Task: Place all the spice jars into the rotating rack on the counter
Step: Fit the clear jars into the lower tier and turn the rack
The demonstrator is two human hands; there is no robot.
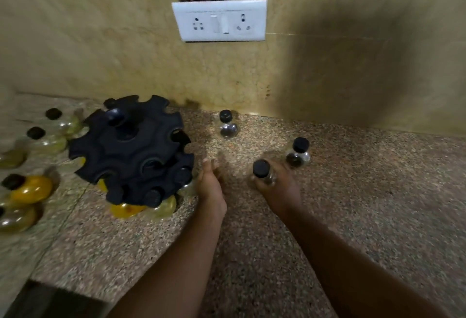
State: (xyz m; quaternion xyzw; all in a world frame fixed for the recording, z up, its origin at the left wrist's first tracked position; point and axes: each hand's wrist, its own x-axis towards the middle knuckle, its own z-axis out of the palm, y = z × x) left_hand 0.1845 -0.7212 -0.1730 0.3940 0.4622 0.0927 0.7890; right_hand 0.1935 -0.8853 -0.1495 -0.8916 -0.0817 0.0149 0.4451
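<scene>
The black rotating rack (pixel 131 148) stands on the speckled counter (pixel 252 242) at the left, with several black-capped jars seated in its lower slots. My left hand (pixel 210 186) hovers just right of the rack, fingers apart and holding nothing. My right hand (pixel 277 186) is closed around a clear jar with a black cap (pixel 262 170). Two loose jars stand beyond: one with dark contents (pixel 298 155) right by my right hand, and another (pixel 227 124) near the wall.
The rack and its jars (pixel 30 191) are mirrored in a shiny side wall on the left. A white socket plate (pixel 219 20) is fixed to the beige back wall. A dark edge (pixel 50 300) shows at the bottom left corner.
</scene>
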